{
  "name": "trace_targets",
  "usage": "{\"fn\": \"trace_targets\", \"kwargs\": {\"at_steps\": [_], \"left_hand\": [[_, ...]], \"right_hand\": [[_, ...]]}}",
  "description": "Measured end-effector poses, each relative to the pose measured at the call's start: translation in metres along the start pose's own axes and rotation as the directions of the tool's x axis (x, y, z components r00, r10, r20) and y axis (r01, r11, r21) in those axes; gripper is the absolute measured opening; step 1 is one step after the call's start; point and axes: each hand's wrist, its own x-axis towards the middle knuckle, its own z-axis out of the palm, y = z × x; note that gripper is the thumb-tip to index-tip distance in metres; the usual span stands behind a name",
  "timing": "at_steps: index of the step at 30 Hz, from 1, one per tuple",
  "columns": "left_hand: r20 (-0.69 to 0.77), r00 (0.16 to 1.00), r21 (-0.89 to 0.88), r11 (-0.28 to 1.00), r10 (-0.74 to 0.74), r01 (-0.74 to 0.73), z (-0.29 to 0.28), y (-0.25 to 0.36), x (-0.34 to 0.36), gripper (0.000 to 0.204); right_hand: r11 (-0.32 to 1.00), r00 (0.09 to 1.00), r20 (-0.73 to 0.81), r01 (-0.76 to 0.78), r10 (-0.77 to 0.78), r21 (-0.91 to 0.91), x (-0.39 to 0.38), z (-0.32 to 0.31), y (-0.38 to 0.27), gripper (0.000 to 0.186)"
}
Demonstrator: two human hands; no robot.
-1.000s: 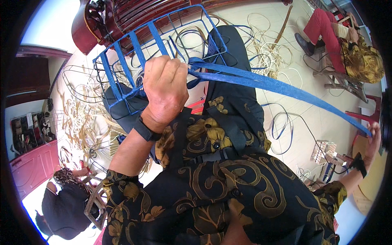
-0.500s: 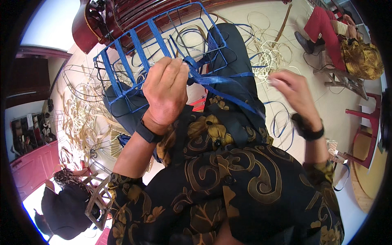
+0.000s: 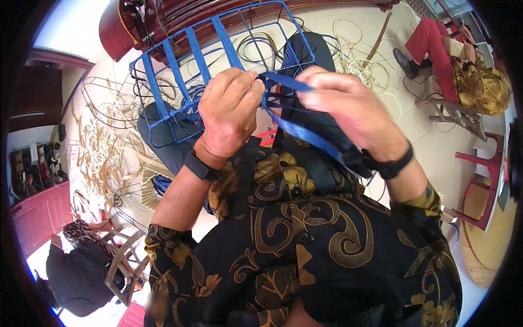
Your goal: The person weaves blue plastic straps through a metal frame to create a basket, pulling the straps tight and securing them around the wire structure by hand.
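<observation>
A wire basket frame (image 3: 197, 52), wrapped and crossed with blue strips, rests tilted across my knees. My left hand (image 3: 229, 111) is closed on its near rim, close to where blue strips gather. Just to the right, my right hand (image 3: 348, 109) pinches a flat blue strip (image 3: 287, 82) stretched from the rim beside my left fingers. The right fingers are slightly blurred. Below them a loose blue strip (image 3: 310, 133) hangs in a curve toward my right wrist. My left fingertips partly hide the rim and the strip's wrapping.
Tangled pale strips (image 3: 103, 141) cover the floor at the left, and more pale coils (image 3: 359, 65) lie beyond my right knee. A dark red wooden bench (image 3: 117, 32) stands ahead. One person sits on a stool (image 3: 457, 117) at the far right; another person (image 3: 81, 272) is at the lower left.
My right hand has come in from the right, beside my left hand, and now pinches a blue strip. The basket frame and my left hand have shifted slightly right.
</observation>
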Motion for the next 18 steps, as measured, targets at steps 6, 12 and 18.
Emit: {"fn": "trace_targets", "kwargs": {"at_steps": [6, 12, 18], "left_hand": [[-0.007, 1.0, -0.038, 0.999, 0.0, 0.0, 0.0, 0.0, 0.002, 0.032], [-0.073, 0.996, 0.035, 0.999, 0.044, -0.042, 0.004, -0.004, -0.003, 0.021], [-0.061, 0.997, 0.023, 0.998, 0.053, -0.051, 0.004, -0.005, -0.002, 0.021]], "right_hand": [[0.974, 0.975, 0.025, 0.219, -0.221, 0.05, -0.129, -0.095, -0.093, 0.024], [0.797, 0.977, -0.208, -0.086, -0.051, -0.598, -0.341, -0.282, -0.227, 0.023], [-0.711, 0.71, -0.695, -0.43, 0.115, -0.557, -0.438, -0.437, -0.306, 0.022]]}}
